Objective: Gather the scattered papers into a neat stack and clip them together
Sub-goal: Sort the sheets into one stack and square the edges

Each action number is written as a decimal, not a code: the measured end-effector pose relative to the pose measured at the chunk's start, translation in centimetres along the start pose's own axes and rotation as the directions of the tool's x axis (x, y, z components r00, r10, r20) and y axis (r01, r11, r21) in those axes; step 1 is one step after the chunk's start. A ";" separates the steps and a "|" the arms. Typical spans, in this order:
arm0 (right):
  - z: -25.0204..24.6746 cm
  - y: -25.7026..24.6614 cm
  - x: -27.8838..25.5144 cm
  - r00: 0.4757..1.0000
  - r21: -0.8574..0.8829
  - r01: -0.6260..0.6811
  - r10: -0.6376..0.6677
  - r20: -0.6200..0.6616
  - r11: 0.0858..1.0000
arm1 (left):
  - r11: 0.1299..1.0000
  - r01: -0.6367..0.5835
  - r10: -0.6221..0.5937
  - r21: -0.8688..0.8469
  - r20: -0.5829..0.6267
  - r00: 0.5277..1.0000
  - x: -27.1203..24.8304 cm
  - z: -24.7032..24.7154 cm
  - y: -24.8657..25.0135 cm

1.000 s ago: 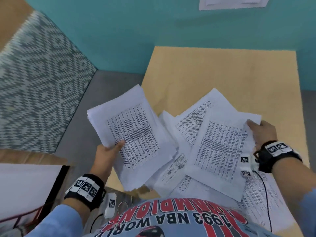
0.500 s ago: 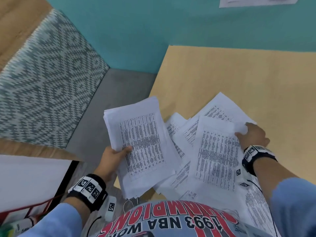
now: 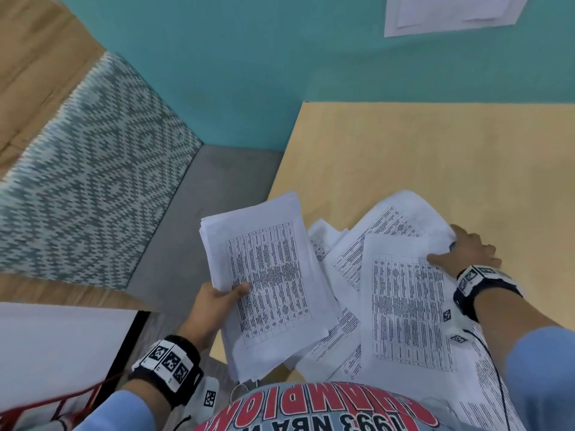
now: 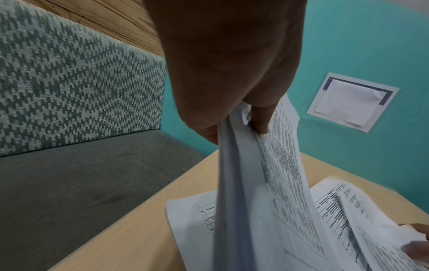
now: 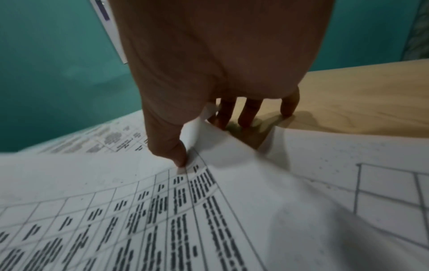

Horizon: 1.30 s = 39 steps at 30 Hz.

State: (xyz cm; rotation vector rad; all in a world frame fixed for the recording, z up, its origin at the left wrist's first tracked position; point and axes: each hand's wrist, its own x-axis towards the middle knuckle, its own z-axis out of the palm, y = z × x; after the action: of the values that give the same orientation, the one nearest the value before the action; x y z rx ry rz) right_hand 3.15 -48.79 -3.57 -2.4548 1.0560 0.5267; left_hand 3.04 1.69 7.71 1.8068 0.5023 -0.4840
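Note:
My left hand [image 3: 217, 301] grips a thick bundle of printed sheets [image 3: 267, 281] by its near left edge, thumb on top, held above the table's left edge. In the left wrist view that bundle [image 4: 255, 183] hangs from the hand [image 4: 232, 119], pinched between thumb and fingers. Loose printed papers [image 3: 389, 244] lie fanned out on the tan table [image 3: 435, 150]. My right hand [image 3: 463, 250] pinches the far right corner of the top sheet [image 3: 404, 306]. The right wrist view shows its thumb [image 5: 178, 157] on the sheet [image 5: 162, 210] and fingers curled under the corner. No clip is in view.
A bench with a grey seat [image 3: 199, 213] and a patterned backrest [image 3: 77, 157] stands left of the table. A teal wall [image 3: 280, 57] behind carries a pinned white notice [image 3: 451, 10]. The far half of the table is bare wood.
The right hand has slid along the top sheet to its far right corner and taken hold there. The left hand keeps its bundle, shifted slightly right and upright.

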 end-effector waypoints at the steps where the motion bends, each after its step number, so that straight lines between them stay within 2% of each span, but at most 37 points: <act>1: 0.1 0.1 0.0 1.000 0.010 -0.017 0.017 0.000 1.000 | 1.000 -0.004 0.004 -0.010 0.000 1.000 0.0 0.0 0.0; 3: 0.2 0.5 -0.1 0.999 0.071 -0.021 0.023 -0.029 0.997 | 1.000 -0.014 0.014 -0.022 -0.006 1.000 -0.1 0.1 0.2; 5: 0.3 1.5 -0.7 0.998 0.241 0.004 0.013 -0.066 0.971 | 0.999 -0.030 0.029 -0.019 -0.017 0.999 -0.1 0.3 0.4; 7: -0.2 2.8 -1.8 0.991 0.432 0.046 0.015 -0.135 0.901 | 0.999 -0.047 0.046 -0.014 -0.012 0.999 0.1 0.5 0.5; 11: -2.8 4.6 -4.8 0.949 0.615 0.188 0.020 -0.315 0.766 | 0.998 -0.040 0.041 0.040 -0.036 0.998 0.9 1.0 0.4; 16: -10.1 7.7 -8.9 0.858 0.705 0.267 0.170 -0.484 0.657 | 0.994 -0.083 0.086 0.075 -0.035 0.996 1.8 2.6 0.5; 19: -13.7 10.5 -11.6 0.818 0.715 0.324 0.195 -0.540 0.620 | 0.988 -0.124 0.125 0.088 -0.003 0.992 1.9 4.0 0.6; 21: -15.7 11.7 -14.0 0.812 0.709 0.376 0.157 -0.563 0.597 | 0.984 -0.151 0.151 0.097 0.006 0.988 1.9 4.9 0.8; 23: -17.2 12.4 -16.3 0.851 0.722 0.414 0.046 -0.523 0.555 | 0.981 -0.168 0.166 0.097 0.026 0.986 1.8 5.9 1.0; 25: -18.3 12.8 -18.6 0.904 0.743 0.398 -0.092 -0.418 0.538 | 0.979 -0.171 0.168 0.109 0.039 0.985 1.5 7.0 1.4; 27: -18.9 13.2 -20.4 0.946 0.802 0.324 -0.179 -0.270 0.502 | 0.978 -0.182 0.177 0.105 0.052 0.983 1.0 8.2 2.0; 29: -18.7 14.1 -20.9 0.968 0.849 0.230 -0.200 -0.151 0.476 | 0.976 -0.200 0.194 0.090 0.071 0.978 0.4 9.2 2.2; 30: -18.2 14.2 -20.5 0.977 0.846 0.186 -0.186 -0.105 0.499 | 0.973 -0.212 0.206 0.085 0.075 0.976 0.4 9.3 2.2; 32: -17.2 15.0 -19.8 0.990 0.776 0.117 -0.132 -0.045 0.620 | 0.971 -0.228 0.221 0.075 0.087 0.971 0.0 9.7 2.2; 34: -16.4 15.6 -19.2 0.995 0.616 0.095 -0.082 -0.049 0.782 | 0.972 -0.226 0.220 0.061 0.086 0.972 -0.5 9.9 2.3; 35: -16.1 15.6 -19.2 0.992 0.514 0.125 -0.101 -0.075 0.848 | 0.972 -0.225 0.220 0.060 0.079 0.972 -0.9 9.8 2.4; 37: -16.0 14.7 -20.6 0.970 0.365 0.241 -0.230 -0.073 0.899 | 0.974 -0.217 0.213 0.070 0.066 0.975 -1.1 9.2 2.3; 39: -15.3 13.8 -22.8 0.912 0.353 0.338 -0.396 0.105 0.873 | 0.973 -0.215 0.210 0.087 0.063 0.976 -1.4 8.5 2.1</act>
State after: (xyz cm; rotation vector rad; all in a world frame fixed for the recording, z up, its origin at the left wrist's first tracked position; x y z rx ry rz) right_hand -19.06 -51.75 17.43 -2.1875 0.5301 0.3942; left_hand 2.38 -7.18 7.82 1.9070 0.2486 -0.4116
